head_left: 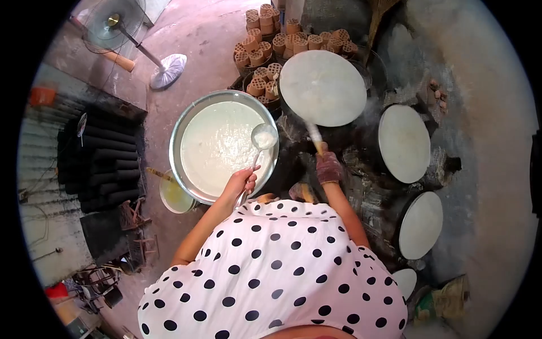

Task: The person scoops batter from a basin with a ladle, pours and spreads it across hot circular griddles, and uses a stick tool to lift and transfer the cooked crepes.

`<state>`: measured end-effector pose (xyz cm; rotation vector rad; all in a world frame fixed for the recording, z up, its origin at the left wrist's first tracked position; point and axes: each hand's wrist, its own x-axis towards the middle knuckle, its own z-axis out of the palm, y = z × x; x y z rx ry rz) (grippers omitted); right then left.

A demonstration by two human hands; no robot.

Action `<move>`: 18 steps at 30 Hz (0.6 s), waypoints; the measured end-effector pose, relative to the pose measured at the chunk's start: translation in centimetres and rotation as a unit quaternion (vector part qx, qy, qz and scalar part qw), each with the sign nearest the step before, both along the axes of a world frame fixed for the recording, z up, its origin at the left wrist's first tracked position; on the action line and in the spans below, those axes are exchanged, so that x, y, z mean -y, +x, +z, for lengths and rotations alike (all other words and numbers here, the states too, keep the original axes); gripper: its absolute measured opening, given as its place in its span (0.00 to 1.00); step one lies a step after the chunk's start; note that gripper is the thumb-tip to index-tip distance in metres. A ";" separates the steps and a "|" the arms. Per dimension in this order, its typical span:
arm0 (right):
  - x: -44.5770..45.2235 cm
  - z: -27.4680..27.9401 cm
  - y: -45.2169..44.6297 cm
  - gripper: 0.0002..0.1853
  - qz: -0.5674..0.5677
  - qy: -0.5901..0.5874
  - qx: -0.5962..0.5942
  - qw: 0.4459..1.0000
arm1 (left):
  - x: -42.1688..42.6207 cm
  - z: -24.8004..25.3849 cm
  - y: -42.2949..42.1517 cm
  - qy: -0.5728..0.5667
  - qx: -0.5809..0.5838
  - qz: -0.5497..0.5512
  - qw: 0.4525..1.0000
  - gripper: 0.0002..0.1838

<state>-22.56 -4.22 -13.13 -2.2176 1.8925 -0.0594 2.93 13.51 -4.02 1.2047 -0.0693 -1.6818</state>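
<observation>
My left hand (243, 182) is closed around the handle of a metal ladle (264, 137). The ladle's bowl, with some white liquid in it, is over the right side of a wide metal basin (176, 121) of white, batter-like liquid. A dark reddish glove covers my right hand (328, 168), which grips a tool with a yellowish handle and a pale, flat, blurred end (314, 133); its exact kind is unclear. That pale end points to the near edge of a large round whitish disc (323, 87) on a dark stove.
Smaller pale discs (404, 144) (421, 226) line the right side. Orange perforated briquettes (257, 86) are stacked behind the basin. A pail (176, 195) with yellowish liquid and a stick stands left of it. Farther left are dark rolls (107, 161) and a standing fan (114, 21).
</observation>
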 end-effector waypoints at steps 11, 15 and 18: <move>-9.4 -0.3 -9.8 0.17 0.236 0.048 0.015 0.971 | 15.1 -1.4 -0.3 -0.070 0.197 -0.139 0.968 0.14; -7.3 0.6 -10.8 0.20 0.062 -0.059 0.114 0.990 | 23.0 -1.5 -2.5 -0.117 0.226 -0.137 0.957 0.12; -3.4 2.7 -9.8 0.22 0.053 -0.188 0.182 0.964 | 26.8 -2.6 -4.0 -0.102 0.313 -0.147 0.933 0.13</move>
